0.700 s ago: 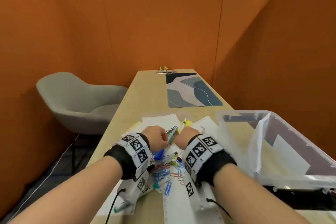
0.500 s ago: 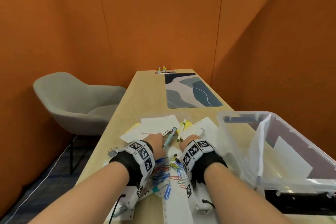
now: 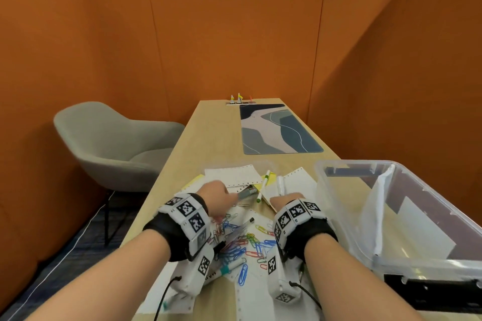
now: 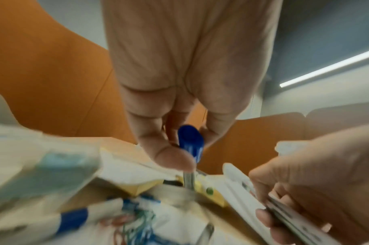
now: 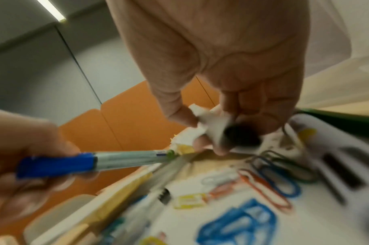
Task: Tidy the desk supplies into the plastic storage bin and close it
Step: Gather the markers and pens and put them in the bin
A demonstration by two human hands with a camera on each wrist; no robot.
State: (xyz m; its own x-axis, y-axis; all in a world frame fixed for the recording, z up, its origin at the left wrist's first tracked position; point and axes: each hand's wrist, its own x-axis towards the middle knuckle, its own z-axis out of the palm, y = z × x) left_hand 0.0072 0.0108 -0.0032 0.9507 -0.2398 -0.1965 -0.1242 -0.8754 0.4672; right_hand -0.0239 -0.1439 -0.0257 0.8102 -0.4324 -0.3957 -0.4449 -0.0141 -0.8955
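My left hand (image 3: pixel 221 197) (image 4: pixel 187 154) grips a silver marker with a blue cap (image 3: pixel 246 193) (image 4: pixel 190 144) (image 5: pixel 95 162), held low over the papers and pointing right. To its right, my right hand (image 3: pixel 283 197) (image 5: pixel 208 132) curls round a white pen (image 3: pixel 280 185) (image 5: pixel 219 129) (image 4: pixel 284 215). A heap of coloured paper clips (image 3: pixel 242 242) (image 5: pixel 263 169) lies on white sheets between my wrists. A green-tipped pen (image 3: pixel 264 185) rests on yellow notes. The clear plastic bin (image 3: pixel 339 164) stands open at the right, with white paper inside.
A patterned desk mat (image 3: pixel 276 130) lies further along the wooden table, with a small clip stand (image 3: pixel 240 101) at the far end. A grey chair (image 3: pixel 112 143) stands left of the table. Orange partitions enclose the desk. A black part (image 3: pixel 430 286) sits at the bin's near edge.
My hands have drawn apart. The right hand moved right and took hold of the white pen. The left hand lowered the blue-capped marker, which now points right instead of up.
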